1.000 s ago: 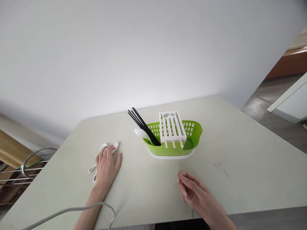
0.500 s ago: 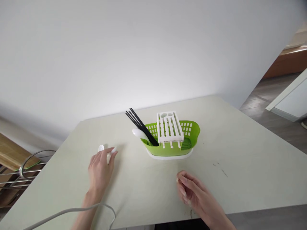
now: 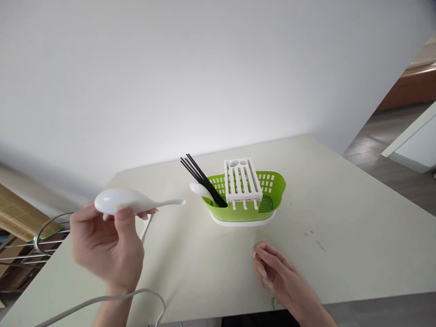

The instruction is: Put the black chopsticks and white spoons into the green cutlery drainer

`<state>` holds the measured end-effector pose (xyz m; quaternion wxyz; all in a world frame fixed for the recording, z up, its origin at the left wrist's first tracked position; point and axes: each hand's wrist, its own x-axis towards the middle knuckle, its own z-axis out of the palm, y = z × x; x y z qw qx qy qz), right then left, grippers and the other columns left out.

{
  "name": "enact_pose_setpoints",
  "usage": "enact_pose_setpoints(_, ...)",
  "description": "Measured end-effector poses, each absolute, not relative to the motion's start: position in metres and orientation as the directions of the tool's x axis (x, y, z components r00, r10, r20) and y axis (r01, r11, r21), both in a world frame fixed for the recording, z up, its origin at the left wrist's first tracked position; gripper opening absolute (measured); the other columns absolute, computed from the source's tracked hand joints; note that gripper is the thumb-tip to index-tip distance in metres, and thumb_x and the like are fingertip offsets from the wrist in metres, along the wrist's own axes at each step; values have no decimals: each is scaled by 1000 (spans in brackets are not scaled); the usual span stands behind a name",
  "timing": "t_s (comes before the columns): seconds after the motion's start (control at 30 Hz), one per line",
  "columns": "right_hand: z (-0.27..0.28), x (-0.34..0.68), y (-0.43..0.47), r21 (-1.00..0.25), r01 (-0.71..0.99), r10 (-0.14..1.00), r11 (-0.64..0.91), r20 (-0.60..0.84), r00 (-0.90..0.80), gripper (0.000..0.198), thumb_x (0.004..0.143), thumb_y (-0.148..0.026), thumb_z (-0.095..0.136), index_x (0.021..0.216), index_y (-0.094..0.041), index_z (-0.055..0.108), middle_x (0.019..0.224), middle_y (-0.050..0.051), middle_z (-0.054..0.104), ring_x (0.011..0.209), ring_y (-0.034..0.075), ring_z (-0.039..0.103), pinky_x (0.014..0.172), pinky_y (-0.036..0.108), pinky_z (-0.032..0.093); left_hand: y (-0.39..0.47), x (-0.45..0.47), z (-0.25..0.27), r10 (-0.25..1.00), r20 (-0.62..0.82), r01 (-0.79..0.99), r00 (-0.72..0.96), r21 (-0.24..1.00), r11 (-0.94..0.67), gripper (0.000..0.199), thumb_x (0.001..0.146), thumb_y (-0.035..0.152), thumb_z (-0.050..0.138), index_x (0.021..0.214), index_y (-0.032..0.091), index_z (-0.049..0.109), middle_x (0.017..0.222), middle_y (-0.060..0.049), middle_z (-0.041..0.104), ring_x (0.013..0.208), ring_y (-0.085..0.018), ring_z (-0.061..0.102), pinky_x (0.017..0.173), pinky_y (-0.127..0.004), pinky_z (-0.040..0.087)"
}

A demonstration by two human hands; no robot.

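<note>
My left hand [image 3: 111,247] is raised above the table's left side, thumb and fingers closed on the bowl of a white spoon [image 3: 127,201]. The spoon's handle points right, toward a green drainer basket [image 3: 245,213]. Partly hidden behind that hand, another white spoon [image 3: 146,225] lies on the table. Black chopsticks [image 3: 204,181] and a white spoon [image 3: 200,190] lean in the basket's left end. A white slotted rack [image 3: 242,181] with small hooks spans its middle. My right hand [image 3: 277,274] rests near the front edge, fingers curled together, with nothing visible in them.
A grey cable [image 3: 98,299] crosses in front of my left forearm. A metal wire rack [image 3: 39,245] with a bamboo board [image 3: 25,213] stands beyond the table's left edge. The wall [image 3: 218,81] rises behind the table [image 3: 340,254].
My left hand has lifted a white spoon off the table, raising it and bringing it nearer to me and leftward. My right hand has stayed in place.
</note>
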<state>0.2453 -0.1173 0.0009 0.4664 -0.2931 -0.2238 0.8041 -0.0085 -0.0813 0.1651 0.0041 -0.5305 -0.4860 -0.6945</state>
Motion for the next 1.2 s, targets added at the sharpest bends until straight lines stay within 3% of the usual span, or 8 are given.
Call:
enact_pose_setpoints(0.13,1,245,-118,-625,-628,883,-463,-260,-392,39,89,-53,82,82,-18,65,63,-5,50,50,6,33,49,20,31,-71,7,167,593,645,373,-481,763,-528,19,97,39,71,96,23,60,84,2,61,63,-13,59,68,-36,61)
enact_pose_setpoints(0.27,2,245,-118,-623,-637,887,-454,-247,-391,39,90,-53,82,82,-18,65,63,-5,50,50,6,32,48,20,30,-60,17,160,690,561,296,-458,828,-476,26,93,43,75,90,21,62,79,2,64,63,-14,65,66,-35,63)
enact_pose_setpoints(0.57,2,246,-119,-609,-649,886,-456,-246,-392,37,89,-51,83,84,-19,67,63,-5,49,51,6,31,49,20,29,-50,33,141,725,593,390,-351,796,-463,26,93,40,75,94,20,59,85,0,68,69,-14,72,66,-30,64)
enact_pose_setpoints(0.83,-1,246,-119,-611,-646,884,-458,-237,-403,36,92,-51,80,84,-19,65,63,-5,49,51,6,33,49,20,30,-45,37,128,848,449,345,-280,872,-348,25,93,40,75,90,20,61,87,0,68,73,-14,72,69,-30,63)
enact_pose_setpoints(1.2,8,249,-119,-647,-604,878,-465,-247,-411,43,88,-57,82,83,-19,63,63,-5,49,51,7,34,51,21,32,-39,30,112,820,500,576,-280,770,-273,21,92,40,73,90,22,64,92,-1,68,88,-17,64,82,-32,52)
